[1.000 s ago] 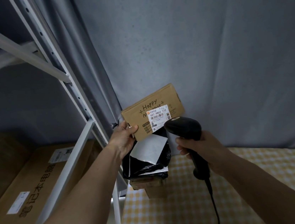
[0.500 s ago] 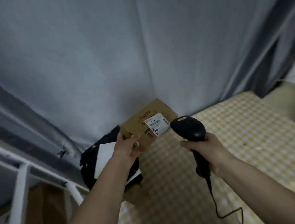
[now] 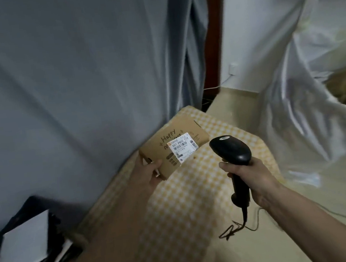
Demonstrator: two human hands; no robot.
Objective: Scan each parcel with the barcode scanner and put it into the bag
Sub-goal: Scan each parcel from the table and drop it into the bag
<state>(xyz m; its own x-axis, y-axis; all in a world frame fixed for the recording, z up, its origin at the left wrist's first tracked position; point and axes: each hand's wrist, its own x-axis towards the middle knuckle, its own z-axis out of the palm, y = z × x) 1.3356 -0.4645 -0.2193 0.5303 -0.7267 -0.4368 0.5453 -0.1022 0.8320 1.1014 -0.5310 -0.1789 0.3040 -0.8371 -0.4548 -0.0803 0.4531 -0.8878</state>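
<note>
Your left hand (image 3: 149, 173) pinches the parcel (image 3: 174, 148) by its near corner; at its 3 o'clock, your right hand (image 3: 249, 176) grips the barcode scanner (image 3: 231, 152).

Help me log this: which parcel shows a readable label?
The brown cardboard parcel in the left hand; its white label reads 507 P802 T72. The black parcel at lower left shows a blank sheet.
</note>
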